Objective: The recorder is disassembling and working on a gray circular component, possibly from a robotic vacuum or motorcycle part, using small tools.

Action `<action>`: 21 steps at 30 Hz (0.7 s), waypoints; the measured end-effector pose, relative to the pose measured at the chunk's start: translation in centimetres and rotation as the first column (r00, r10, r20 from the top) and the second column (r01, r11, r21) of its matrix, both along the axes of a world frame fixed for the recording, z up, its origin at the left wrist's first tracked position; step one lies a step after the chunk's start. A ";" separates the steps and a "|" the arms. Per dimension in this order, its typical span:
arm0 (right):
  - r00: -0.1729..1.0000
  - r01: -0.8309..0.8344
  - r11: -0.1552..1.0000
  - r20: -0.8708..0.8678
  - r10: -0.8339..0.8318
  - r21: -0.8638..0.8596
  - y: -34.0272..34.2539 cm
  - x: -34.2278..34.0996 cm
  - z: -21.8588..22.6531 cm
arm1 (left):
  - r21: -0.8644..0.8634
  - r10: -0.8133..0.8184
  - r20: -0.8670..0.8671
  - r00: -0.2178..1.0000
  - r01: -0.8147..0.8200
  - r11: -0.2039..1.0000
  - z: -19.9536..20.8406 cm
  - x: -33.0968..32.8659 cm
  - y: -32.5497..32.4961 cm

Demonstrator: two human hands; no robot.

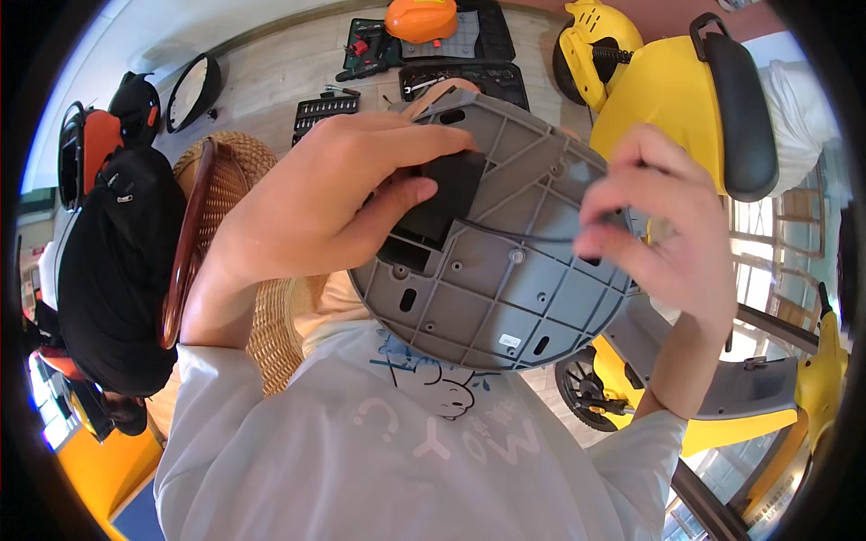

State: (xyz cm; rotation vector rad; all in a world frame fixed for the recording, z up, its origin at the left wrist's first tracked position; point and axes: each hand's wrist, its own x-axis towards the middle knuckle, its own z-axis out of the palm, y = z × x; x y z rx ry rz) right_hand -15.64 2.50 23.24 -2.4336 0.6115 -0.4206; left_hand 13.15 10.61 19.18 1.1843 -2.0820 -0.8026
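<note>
A grey oval plastic panel [487, 311] with a ribbed underside lies tilted in front of my shirt, above my lap. At its left part sits a black box-shaped piece [456, 189]. My left hand [334, 194] grips this box between thumb and fingers, its fingertips at the box's upper edge. From the box a thin dark cable [514, 236] runs right across the ribs. Over the panel's right side my right hand [663, 221] has thumb and fingers curled together at the cable's far end. Whatever sits at that end is mostly hidden by the fingers.
Ahead on the floor lie open tool cases [514, 86], a socket set [325, 113] and an orange shell-like part [421, 20]. Yellow scooter bodies [654, 99] with black seats stand at right. At left are a wicker chair [271, 316] and a black bag [117, 270].
</note>
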 end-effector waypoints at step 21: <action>0.968 0.211 0.971 0.165 -0.192 -0.112 -1.0 2.5 -5.5 | -0.129 0.127 0.059 0.990 -0.118 0.985 -0.8 -0.7 -0.2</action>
